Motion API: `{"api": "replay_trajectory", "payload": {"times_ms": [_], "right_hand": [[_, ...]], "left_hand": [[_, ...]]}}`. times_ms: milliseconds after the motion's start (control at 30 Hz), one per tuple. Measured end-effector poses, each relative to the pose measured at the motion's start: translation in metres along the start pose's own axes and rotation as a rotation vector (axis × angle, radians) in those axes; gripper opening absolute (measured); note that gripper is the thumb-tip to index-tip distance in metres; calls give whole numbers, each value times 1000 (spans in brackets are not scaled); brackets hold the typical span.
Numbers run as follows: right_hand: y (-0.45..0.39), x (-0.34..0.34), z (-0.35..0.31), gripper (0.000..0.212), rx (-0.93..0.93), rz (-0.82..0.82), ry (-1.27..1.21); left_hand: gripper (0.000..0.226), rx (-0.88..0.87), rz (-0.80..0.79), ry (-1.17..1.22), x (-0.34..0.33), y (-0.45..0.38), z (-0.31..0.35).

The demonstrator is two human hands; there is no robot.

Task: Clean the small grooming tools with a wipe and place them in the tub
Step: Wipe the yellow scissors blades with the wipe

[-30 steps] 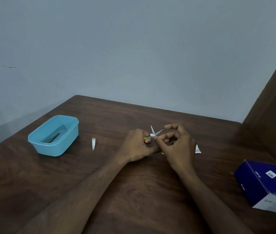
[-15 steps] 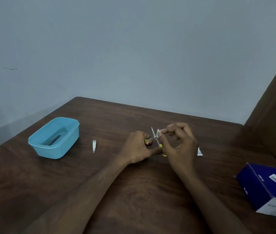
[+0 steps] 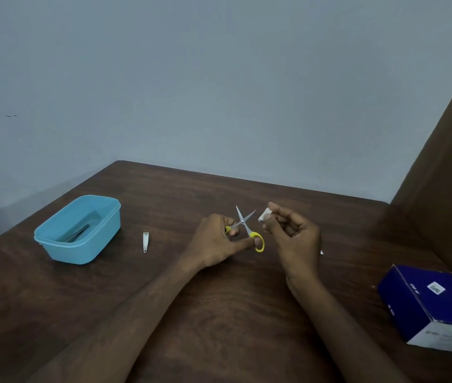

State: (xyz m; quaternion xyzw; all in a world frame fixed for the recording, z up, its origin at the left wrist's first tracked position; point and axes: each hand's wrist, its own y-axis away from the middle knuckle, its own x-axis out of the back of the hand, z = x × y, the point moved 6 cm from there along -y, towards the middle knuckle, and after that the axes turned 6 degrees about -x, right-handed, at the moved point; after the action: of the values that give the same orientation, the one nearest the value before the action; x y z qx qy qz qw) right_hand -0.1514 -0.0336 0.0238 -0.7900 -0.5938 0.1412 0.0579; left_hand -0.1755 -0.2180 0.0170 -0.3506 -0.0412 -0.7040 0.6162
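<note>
My left hand [image 3: 216, 241] holds small scissors [image 3: 245, 225] by their yellow handles, thumb through one loop, blades spread apart and pointing up. My right hand [image 3: 292, 233] pinches a small white wipe [image 3: 264, 216] between thumb and forefinger, just right of the blades and apart from them. A light blue tub [image 3: 53, 239] stands at the left of the brown table with a dark slim tool [image 3: 78, 233] inside. A small metal nail clipper [image 3: 145, 241] lies on the table between the tub and my left hand.
A dark blue cardboard box [image 3: 429, 302] sits at the table's right edge. A scrap of white wrapper [image 3: 321, 252] peeks out behind my right hand. A brown panel [image 3: 445, 161] rises at the right, and a pale wall stands behind the table.
The scissor blades closed half a second ago and are spread again. My right hand has drawn the wipe off the blades and moved it to the right.
</note>
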Motion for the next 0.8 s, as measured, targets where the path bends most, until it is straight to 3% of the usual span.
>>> {"api": "replay_trajectory", "payload": {"times_ms": [433,567,800], "right_hand": [[-1,6,-5,25,91,45,115],[5,1,-13,11,127,26,148],[6,-11,-2,18,151,-62,395]], "left_hand": [[62,25,-29,48,-2,0,-1],[52,32,-84,160,-5,1,-4],[18,-11,-136,147,-6,4,2]]}}
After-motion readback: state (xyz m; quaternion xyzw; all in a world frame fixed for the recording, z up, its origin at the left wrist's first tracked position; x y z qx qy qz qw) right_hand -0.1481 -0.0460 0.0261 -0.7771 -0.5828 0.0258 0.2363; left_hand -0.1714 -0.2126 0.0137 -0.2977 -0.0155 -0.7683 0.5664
